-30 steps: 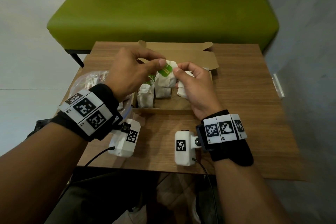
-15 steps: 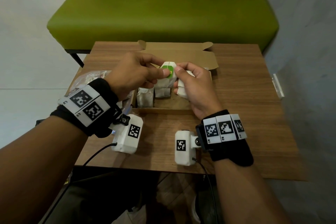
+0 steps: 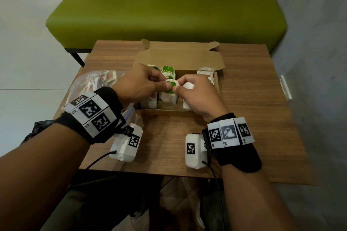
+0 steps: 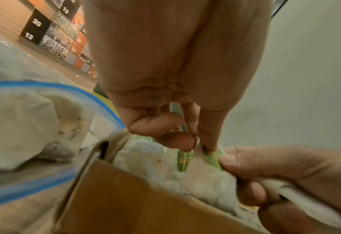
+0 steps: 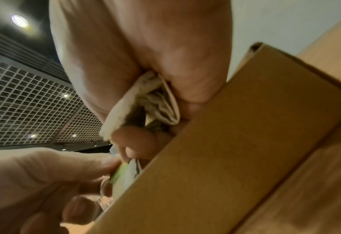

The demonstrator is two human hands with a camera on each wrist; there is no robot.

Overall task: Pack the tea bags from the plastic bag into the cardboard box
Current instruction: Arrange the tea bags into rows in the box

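The open cardboard box (image 3: 169, 112) sits mid-table with several tea bags (image 3: 167, 70) standing inside. Over its front half, my left hand (image 3: 165, 82) and right hand (image 3: 178, 85) both pinch the green tag of one white tea bag (image 3: 171, 87). In the left wrist view, left thumb and forefinger (image 4: 197, 142) nip the tag (image 4: 209, 159) from above, just over the box (image 4: 125, 197). My right hand also curls its lower fingers round a second white tea bag (image 3: 188, 86), seen folded in the palm (image 5: 145, 98). The plastic bag (image 3: 90, 82) with more tea bags lies left of the box.
The box lid (image 3: 180, 56) stands open at the back. A row of yellow-tagged tea bags (image 3: 205, 73) fills the box's right end. The bag's blue zip edge (image 4: 45, 88) lies against the box's left wall. A green bench (image 3: 165, 5) stands behind the wooden table (image 3: 253, 99).
Both hands have come down and nearer with the green-tagged tea bag, from above the box to low among the tea bags in its front half.
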